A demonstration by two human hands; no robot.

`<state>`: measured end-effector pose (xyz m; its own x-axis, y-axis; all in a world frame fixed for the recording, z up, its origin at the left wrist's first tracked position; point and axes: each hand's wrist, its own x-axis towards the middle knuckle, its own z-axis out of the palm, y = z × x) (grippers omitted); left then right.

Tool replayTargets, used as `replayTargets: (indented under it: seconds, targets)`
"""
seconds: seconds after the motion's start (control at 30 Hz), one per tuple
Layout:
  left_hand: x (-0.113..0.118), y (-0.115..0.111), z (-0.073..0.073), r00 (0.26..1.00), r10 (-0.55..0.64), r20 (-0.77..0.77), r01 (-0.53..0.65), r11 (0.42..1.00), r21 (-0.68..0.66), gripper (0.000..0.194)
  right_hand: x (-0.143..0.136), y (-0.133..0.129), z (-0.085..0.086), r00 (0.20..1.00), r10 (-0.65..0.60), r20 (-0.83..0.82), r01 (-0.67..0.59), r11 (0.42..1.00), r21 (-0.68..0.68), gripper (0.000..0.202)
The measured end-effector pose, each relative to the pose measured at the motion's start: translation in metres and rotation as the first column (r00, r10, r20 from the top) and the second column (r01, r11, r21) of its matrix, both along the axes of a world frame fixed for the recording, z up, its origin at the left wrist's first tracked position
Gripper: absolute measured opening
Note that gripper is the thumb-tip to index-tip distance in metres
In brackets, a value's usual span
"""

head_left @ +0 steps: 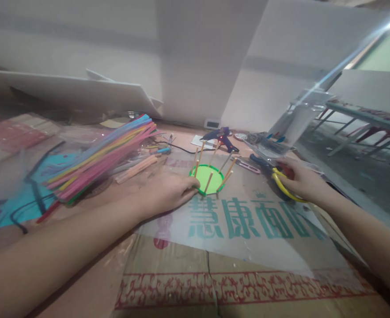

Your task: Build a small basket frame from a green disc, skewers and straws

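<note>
A round green disc [208, 179] with a brighter green rim lies on the printed sheet, and several thin wooden sticks [209, 182] stand up around its edge. My left hand [171, 192] pinches the disc's left edge between thumb and fingers. Over to the right, my right hand [299, 179] has its fingers closed around a yellow handle of the scissors [277, 176]. The scissors lie low over the table, their dark end pointing left and away from me.
Behind the disc are a blue glue gun [223, 138] and a pink cutter [248, 166]. Colourful pipe cleaners [105, 154] lie in a bundle at the left. A small white device [212, 124] stands by the wall. Plastic bags [264, 148] lie at the back right.
</note>
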<state>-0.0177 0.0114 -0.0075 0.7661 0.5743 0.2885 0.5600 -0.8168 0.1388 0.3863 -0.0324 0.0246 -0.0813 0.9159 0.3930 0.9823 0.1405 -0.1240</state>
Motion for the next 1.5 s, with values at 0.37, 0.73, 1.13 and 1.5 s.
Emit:
replayTargets:
  seconds: [0.37,0.73,1.13,1.5]
  targets:
    - [-0.021,0.014,0.043,0.950,0.234,0.205,-0.227,0.972,-0.056,0.029,-0.010,0.001,0.019,0.959,-0.009,0.285,-0.006,0.999,0.052,0.041]
    - [-0.001,0.082,0.037,0.980,-0.113,0.166,0.160,0.938,-0.308,0.030,-0.121,-0.016,-0.005,0.906,0.398,-0.143,-0.405,0.914,-0.025,0.023]
    - [0.023,0.100,0.044,0.974,-0.223,-0.047,0.178,0.873,-0.454,0.023,-0.119,-0.009,-0.019,0.884,0.344,-0.316,-0.397,0.909,-0.123,0.025]
    - [-0.007,0.082,0.046,0.990,0.115,0.086,-0.105,0.988,-0.113,0.025,-0.114,-0.007,-0.023,0.879,0.313,-0.359,-0.386,0.910,-0.150,0.029]
